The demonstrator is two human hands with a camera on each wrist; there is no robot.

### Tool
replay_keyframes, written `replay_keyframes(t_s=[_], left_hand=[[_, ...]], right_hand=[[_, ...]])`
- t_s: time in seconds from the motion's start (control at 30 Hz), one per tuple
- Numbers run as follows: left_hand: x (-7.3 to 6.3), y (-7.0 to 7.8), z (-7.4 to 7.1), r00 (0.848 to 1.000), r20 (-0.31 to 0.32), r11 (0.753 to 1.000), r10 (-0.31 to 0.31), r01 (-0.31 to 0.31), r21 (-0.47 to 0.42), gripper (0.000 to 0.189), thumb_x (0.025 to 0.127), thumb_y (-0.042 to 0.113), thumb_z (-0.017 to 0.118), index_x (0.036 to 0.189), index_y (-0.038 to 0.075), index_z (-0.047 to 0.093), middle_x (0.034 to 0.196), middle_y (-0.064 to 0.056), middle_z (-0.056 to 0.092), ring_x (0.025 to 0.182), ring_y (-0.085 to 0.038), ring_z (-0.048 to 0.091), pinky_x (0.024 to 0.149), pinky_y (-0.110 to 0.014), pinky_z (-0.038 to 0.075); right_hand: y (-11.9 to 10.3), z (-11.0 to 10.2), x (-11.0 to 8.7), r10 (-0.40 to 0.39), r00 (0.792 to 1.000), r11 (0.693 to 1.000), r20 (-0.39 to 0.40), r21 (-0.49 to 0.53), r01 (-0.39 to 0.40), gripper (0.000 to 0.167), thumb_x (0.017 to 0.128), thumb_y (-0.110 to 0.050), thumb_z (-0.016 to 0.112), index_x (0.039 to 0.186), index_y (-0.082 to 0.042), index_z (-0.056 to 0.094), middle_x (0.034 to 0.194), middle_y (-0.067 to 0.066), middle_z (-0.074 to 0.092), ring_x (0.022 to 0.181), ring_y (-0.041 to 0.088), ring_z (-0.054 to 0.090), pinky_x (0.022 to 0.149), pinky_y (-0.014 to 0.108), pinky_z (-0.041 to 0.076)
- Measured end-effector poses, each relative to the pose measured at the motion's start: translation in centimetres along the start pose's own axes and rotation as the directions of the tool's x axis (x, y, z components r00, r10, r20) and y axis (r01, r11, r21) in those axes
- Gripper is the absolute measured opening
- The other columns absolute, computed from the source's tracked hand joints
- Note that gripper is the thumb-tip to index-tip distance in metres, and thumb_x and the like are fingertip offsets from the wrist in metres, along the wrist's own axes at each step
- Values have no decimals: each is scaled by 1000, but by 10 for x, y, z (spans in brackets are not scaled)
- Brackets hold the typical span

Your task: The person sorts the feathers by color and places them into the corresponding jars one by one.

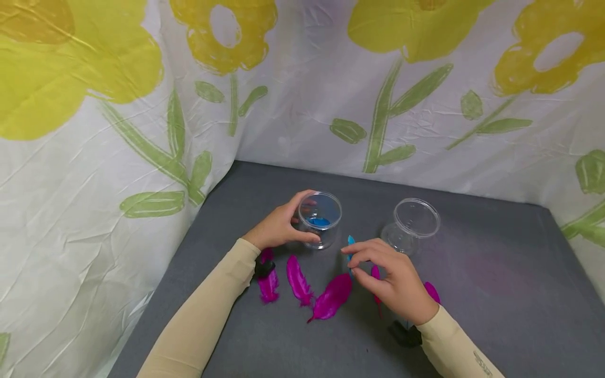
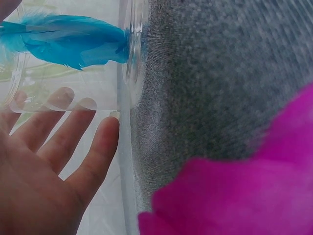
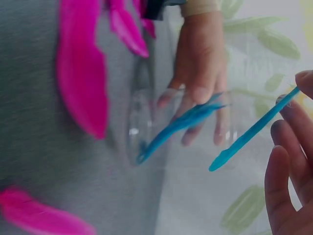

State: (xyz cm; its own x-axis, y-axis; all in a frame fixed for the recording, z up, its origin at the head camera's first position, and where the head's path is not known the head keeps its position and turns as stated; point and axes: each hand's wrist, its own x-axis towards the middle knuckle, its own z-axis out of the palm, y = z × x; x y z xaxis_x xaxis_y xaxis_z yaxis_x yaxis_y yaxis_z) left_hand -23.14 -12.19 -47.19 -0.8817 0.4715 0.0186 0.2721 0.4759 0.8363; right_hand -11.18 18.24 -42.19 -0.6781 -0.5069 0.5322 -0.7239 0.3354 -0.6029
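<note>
**Beige sleeves (image 1: 203, 312) closest, pinched blue feather (image 3: 254, 128) just right of the held cup (image 1: 331, 231)**

Behind the held cup, white fabric backdrop (image 1: 302, 94), creased, printed with broad yellow flowers and green leaves, meeting the far edge of the grey tabletop (image 1: 529, 294). Around the held cup, tabletop finely woven in texture, stretching widest to the right, toward a slanting edge; narrower on the left, toward another slanting edge.

Wrapped about the held cup from its left, left hand (image 1: 288, 226), clamped on the curved wall, thumb in front, fingers behind. Nearer and to the right of the held cup, right hand (image 1: 392, 273), thumb and fingertip together on the pinched blue feather.

Right of the held cup, across a gap, second cup (image 1: 411, 233); both round, smooth, see-through, thick-rimmed. Nearer than the held cup, magenta feathers (image 1: 333, 296) in a loose row, flat-bladed, some ragged along the edges, five visible. Inside the held cup, leaning at a slant, another blue feather (image 1: 319, 221), downy toward one end. Outside the rim, pinched blue feather, thin as a rod when seen edge-on.
</note>
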Motion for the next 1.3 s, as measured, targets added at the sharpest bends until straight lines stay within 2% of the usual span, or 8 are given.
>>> replay_keyframes(t_s=[0.2, 0.5, 0.67, 0.83, 0.9, 1.17, 1.3], left_hand=[[-3, 2, 2, 1000, 12, 1000, -19, 19, -1, 110, 79, 54, 95, 164, 51, 26, 155, 4, 56, 140, -19, 59, 116, -46, 55], [-1, 2, 2, 1000, 16, 1000, -4, 4, -11, 107, 81, 53, 94, 163, 52, 26, 154, 6, 56, 137, -16, 61, 115, -45, 55], [0, 0, 0, 1000, 16, 1000, 9, -8, -19, 105, 82, 51, 94, 162, 53, 26, 153, 9, 57, 136, -13, 61, 115, -46, 55], [2, 1, 0, 1000, 20, 1000, 15, -15, -25, 105, 82, 51, 94, 161, 55, 26, 152, 9, 57, 134, -14, 61, 115, -47, 55], [3, 1, -1, 1000, 24, 999, 16, -16, -28, 104, 82, 52, 94, 161, 55, 25, 150, 9, 58, 133, -15, 62, 115, -47, 55], [0, 0, -2, 999, 30, 1000, 16, -16, -24, 106, 83, 55, 92, 164, 52, 24, 148, 8, 60, 133, -15, 63, 117, -47, 54], [0, 0, -2, 999, 35, 1000, 17, -16, -22, 106, 83, 56, 92, 164, 51, 23, 147, 9, 61, 132, -15, 64, 116, -47, 55]], right_hand=[[-8, 1, 20, 34, 999, 997, 18, 72, -35, 32, 95, 3, 79, 108, -26, 73, 129, -6, 76, 122, 14, 69, 100, 22, 57], [-13, -8, 55, 62, 998, 987, -27, 151, -57, 30, 96, 4, 77, 107, -23, 73, 127, 0, 77, 118, 16, 70, 96, 27, 56], [-8, -10, 71, 129, 991, 964, -41, 239, -115, 24, 98, 6, 74, 106, -17, 72, 127, 4, 78, 116, 26, 72, 93, 28, 57], [-3, -8, 80, 179, 983, 941, -34, 299, -160, 15, 101, -2, 74, 106, -15, 72, 128, 3, 77, 107, 22, 74, 91, 27, 58], [-1, -6, 84, 190, 981, 936, -26, 305, -173, 15, 101, -4, 74, 106, -18, 71, 128, 2, 77, 108, 18, 73, 91, 28, 59], [5, 7, 95, 203, 979, 928, 4, 318, -194, 12, 102, -8, 75, 107, -18, 72, 127, 1, 77, 113, 16, 71, 94, 31, 59], [7, 10, 98, 203, 979, 925, 8, 327, -194, 13, 102, -8, 75, 107, -19, 72, 127, 7, 77, 118, 17, 70, 94, 30, 59]])
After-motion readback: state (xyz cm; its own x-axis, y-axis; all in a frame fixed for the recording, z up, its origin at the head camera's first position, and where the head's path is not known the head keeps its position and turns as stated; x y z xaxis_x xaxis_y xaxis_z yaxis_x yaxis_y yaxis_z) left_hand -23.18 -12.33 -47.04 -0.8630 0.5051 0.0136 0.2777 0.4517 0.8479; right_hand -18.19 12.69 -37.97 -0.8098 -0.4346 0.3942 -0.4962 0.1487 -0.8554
